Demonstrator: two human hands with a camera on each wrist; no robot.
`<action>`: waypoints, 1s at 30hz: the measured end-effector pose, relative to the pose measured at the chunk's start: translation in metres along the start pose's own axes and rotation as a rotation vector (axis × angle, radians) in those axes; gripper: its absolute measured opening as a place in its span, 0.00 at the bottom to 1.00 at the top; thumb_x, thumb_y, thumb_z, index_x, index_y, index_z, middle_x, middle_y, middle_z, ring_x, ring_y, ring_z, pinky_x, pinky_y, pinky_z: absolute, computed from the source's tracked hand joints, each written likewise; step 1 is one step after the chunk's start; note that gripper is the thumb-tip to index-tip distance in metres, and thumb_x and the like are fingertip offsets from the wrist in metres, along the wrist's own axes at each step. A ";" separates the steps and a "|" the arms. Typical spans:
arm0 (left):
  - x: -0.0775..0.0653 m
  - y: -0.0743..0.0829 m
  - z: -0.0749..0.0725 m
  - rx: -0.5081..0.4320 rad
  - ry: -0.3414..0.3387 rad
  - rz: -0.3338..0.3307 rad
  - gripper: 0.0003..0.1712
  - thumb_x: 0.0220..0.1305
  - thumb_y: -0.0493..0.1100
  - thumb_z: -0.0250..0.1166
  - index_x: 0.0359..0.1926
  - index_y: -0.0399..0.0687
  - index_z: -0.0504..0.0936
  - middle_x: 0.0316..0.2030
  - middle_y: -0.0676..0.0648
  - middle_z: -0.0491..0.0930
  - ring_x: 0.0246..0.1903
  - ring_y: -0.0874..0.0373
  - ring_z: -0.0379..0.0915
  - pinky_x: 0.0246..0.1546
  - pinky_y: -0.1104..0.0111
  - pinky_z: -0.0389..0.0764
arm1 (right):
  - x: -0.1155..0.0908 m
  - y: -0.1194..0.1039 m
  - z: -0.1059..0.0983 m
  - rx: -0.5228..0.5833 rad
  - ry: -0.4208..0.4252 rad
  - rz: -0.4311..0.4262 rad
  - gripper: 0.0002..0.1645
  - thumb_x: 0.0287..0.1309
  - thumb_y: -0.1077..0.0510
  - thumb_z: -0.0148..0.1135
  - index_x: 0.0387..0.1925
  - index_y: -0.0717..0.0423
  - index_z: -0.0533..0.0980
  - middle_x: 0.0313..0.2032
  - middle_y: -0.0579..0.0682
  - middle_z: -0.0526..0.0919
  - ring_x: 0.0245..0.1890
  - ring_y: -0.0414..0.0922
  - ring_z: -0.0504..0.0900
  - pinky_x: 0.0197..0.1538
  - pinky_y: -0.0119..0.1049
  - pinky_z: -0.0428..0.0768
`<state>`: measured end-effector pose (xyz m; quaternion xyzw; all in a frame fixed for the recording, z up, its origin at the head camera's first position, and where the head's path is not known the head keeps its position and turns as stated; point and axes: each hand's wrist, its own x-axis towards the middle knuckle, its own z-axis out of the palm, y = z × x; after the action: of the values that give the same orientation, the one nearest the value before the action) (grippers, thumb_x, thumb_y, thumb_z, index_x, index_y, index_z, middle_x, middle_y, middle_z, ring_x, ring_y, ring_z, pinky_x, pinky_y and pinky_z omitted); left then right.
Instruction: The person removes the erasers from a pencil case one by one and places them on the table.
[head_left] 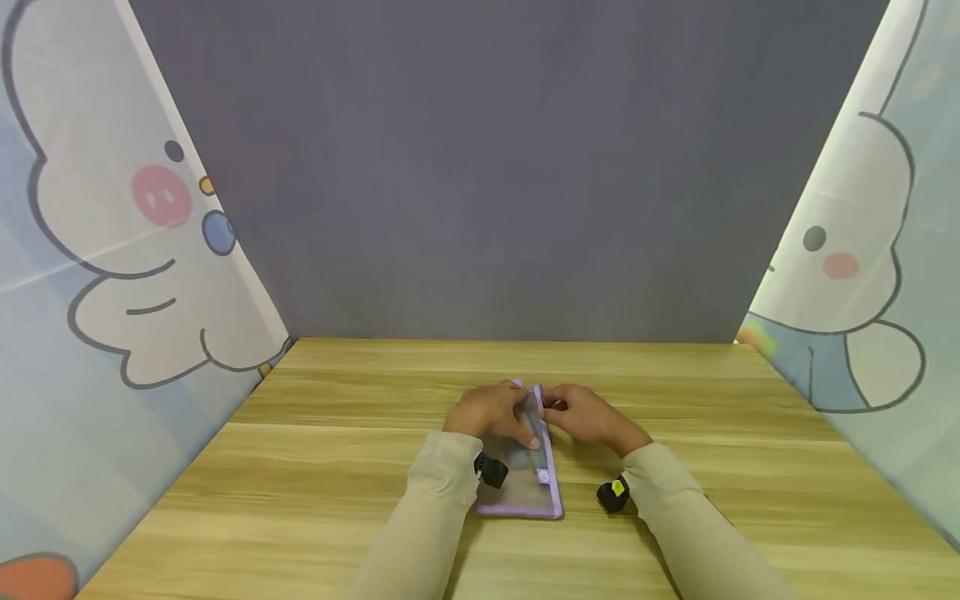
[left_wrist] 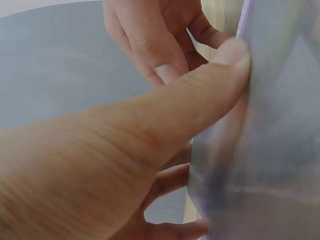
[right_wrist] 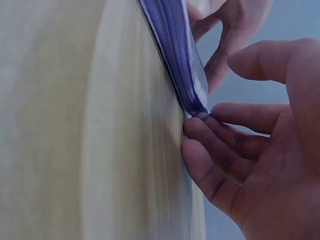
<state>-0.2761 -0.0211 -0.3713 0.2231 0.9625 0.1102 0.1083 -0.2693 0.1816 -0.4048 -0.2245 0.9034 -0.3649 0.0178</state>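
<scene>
A see-through mesh zipper pouch [head_left: 517,495] with a purple border lies on the table. Its zipper runs along the right edge, with a pale zipper pull [head_left: 543,477] near the front corner. My left hand [head_left: 491,412] grips the pouch toward its far end. In the left wrist view the thumb presses the mesh [left_wrist: 285,125] near the border, while the other fingers reach round behind. At the far end of the zipper edge [right_wrist: 172,55], my right hand [head_left: 588,414] touches the corner with bent fingertips [right_wrist: 197,127]. The right thumb stands apart from them.
The wood-grain table [head_left: 337,467] extends around the pouch on all sides. A grey panel [head_left: 517,167] rises behind its far edge. Cartoon-printed curtains [head_left: 112,333] hang at left and right. Each wrist carries a small black camera [head_left: 491,471].
</scene>
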 end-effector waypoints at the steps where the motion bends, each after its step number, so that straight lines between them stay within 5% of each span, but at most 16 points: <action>1: 0.000 0.000 0.000 -0.002 0.001 0.010 0.55 0.46 0.68 0.77 0.74 0.61 0.67 0.73 0.56 0.63 0.68 0.52 0.64 0.64 0.54 0.68 | 0.000 0.000 0.001 -0.008 -0.002 -0.001 0.20 0.68 0.57 0.59 0.57 0.62 0.80 0.52 0.57 0.83 0.50 0.54 0.82 0.54 0.52 0.79; 8: 0.002 0.005 0.004 0.019 -0.008 0.083 0.48 0.55 0.69 0.71 0.73 0.63 0.68 0.69 0.55 0.70 0.65 0.53 0.68 0.62 0.55 0.71 | -0.001 -0.001 0.001 -0.030 0.001 -0.005 0.21 0.68 0.56 0.59 0.57 0.61 0.80 0.52 0.56 0.83 0.50 0.51 0.82 0.55 0.51 0.78; 18: 0.004 0.012 0.013 0.156 0.054 0.062 0.50 0.55 0.75 0.65 0.75 0.65 0.65 0.70 0.55 0.67 0.65 0.51 0.69 0.66 0.50 0.64 | -0.001 -0.004 -0.001 -0.026 -0.017 0.001 0.23 0.68 0.55 0.58 0.59 0.63 0.78 0.55 0.58 0.81 0.52 0.54 0.81 0.56 0.53 0.78; 30: 0.001 0.009 0.012 0.093 0.021 -0.002 0.51 0.54 0.77 0.64 0.76 0.71 0.61 0.75 0.54 0.58 0.73 0.35 0.50 0.71 0.45 0.51 | 0.000 -0.003 0.001 -0.038 -0.016 0.029 0.27 0.69 0.54 0.59 0.62 0.67 0.75 0.55 0.60 0.81 0.53 0.54 0.80 0.57 0.53 0.77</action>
<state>-0.2706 -0.0111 -0.3807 0.2259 0.9679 0.0674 0.0875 -0.2679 0.1790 -0.4029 -0.2145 0.9132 -0.3455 0.0261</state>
